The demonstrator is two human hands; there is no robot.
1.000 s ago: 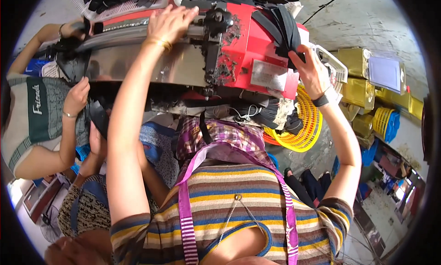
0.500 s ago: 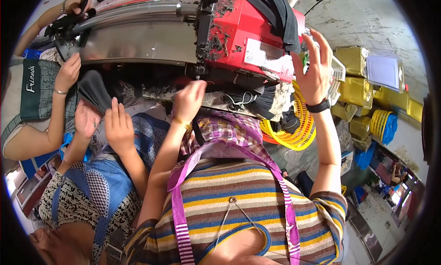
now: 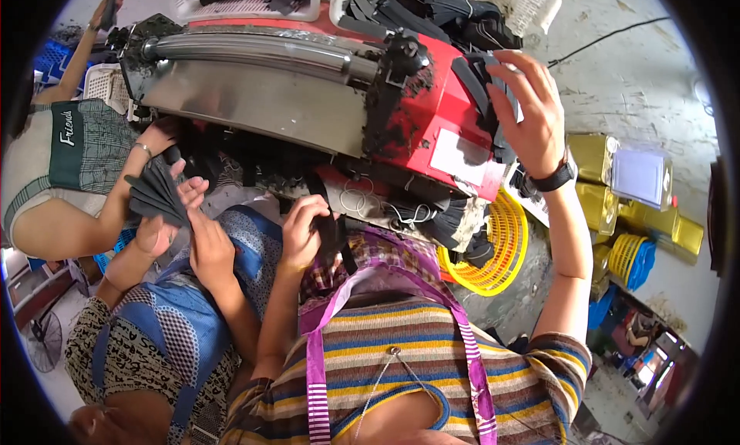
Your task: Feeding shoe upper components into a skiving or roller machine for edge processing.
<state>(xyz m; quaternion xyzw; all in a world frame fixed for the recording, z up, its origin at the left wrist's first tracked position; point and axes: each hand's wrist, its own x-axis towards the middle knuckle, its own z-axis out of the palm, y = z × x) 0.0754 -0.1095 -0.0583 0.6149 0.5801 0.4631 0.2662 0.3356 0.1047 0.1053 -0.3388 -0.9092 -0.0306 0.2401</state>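
My right hand, with a dark wristband, reaches over the right end of a red machine. Its thumb and fingertips close on black fabric strips draped there. Lower down, in front of the machine, my left hand has its fingers curled against a black piece of fabric above my lap. Part of that piece lies hidden behind the fingers. A long metal roller and a smooth metal plate run along the machine, and dark lint clings to its end.
On my left, a co-worker's hands hold fanned black strips; another person's arm reaches beyond them. A yellow basket stands at right below the machine, near gold tins. White baskets with black strips lie behind the machine.
My right hand has closed in on the strips at the machine's end. My left hand has moved down and slightly left, now against black fabric. The machine sits lower and further right in view.
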